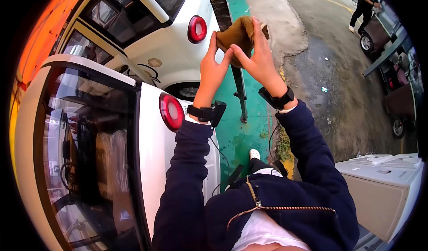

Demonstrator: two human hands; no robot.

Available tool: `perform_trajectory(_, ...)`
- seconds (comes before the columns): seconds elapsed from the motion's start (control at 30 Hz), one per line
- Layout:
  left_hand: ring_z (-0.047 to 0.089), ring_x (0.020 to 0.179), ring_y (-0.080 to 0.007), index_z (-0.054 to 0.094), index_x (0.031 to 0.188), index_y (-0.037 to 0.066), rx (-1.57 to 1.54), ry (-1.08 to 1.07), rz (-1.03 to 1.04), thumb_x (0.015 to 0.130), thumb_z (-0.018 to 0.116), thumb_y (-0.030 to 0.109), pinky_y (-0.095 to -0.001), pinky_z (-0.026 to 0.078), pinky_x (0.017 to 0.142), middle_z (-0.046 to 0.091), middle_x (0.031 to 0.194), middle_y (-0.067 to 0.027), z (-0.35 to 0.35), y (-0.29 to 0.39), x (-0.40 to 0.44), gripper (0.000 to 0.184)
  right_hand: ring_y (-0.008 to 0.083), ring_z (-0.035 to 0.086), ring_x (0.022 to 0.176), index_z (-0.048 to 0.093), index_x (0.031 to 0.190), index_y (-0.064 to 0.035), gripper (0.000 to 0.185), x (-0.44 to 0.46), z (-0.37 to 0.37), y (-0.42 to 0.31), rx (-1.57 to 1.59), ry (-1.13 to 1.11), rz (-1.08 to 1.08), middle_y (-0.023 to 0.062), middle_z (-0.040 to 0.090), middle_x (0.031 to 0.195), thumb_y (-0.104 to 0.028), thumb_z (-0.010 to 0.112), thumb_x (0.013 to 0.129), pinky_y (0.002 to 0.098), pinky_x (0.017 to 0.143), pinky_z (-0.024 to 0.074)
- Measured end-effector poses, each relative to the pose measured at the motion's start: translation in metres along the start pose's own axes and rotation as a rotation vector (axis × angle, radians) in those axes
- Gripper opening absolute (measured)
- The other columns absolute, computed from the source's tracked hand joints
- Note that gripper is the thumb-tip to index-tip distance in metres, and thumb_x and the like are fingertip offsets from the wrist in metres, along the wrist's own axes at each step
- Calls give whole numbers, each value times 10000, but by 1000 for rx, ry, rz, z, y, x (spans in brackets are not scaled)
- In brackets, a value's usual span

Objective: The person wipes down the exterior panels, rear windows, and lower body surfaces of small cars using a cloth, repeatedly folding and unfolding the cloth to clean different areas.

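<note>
A brown cloth, bunched and folded, is held up between my two hands at the top centre. My left hand touches the cloth's left edge with its fingers pointing up. On the right side, my right hand presses against the cloth, thumb reaching toward the left thumb. Both hands wear black straps with small devices at the wrists. Parts of the fingertips behind the cloth are hidden.
White vehicles with round red tail lights stand close on the left. A dark metal post rises from the green floor. At right are a white box, wheeled carts and a person.
</note>
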State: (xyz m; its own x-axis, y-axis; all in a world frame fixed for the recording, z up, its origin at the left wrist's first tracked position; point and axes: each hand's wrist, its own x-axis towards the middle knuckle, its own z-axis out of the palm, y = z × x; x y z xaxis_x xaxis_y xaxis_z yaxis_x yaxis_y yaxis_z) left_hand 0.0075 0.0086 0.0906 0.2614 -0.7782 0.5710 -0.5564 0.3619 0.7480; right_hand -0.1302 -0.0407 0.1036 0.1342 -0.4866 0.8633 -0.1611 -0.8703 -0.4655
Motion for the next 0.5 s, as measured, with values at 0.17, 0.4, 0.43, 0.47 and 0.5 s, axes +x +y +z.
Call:
perform_trajectory(0.17,635,1021,-213,468,1338,32,-121,198,-50,851,627,69,-309,488,875,641,1126,-182,26,-21,-1,514,373,582,993,317,1409,-50,638,-14,58,37,120,86,114,209,557,1215,-109,619,851,416,859,450)
perform_trajectory(0.4,643,997,-196,499,1316,50,-152,165,-235,838,620,32,-304,502,861,660,1086,-172,45,-75,-43,493,390,564,1069,337,1397,-37,605,-81,78,57,46,88,280,208,537,1257,-166,609,871,428,897,439)
perform_trajectory(0.43,606,1017,-136,456,1344,17,-190,130,-270,868,589,-3,-272,483,891,627,1146,-124,47,-79,-47,495,410,546,1100,332,1392,-14,591,-91,81,65,-24,111,191,226,518,1276,-172,590,885,437,905,432)
perform_trajectory(0.47,609,1006,-132,460,1341,15,-209,142,-256,864,581,-17,-267,486,878,631,1138,-120,50,-83,-51,493,412,542,1107,320,1392,2,586,-104,85,70,-37,84,255,243,504,1284,-173,575,894,444,901,431)
perform_trajectory(0.5,615,998,-134,462,1340,19,-226,155,-269,863,580,-13,-268,488,873,639,1126,-125,51,-80,-50,493,416,541,1104,312,1395,-3,583,-104,86,70,-29,88,253,249,502,1283,-173,566,899,451,900,428)
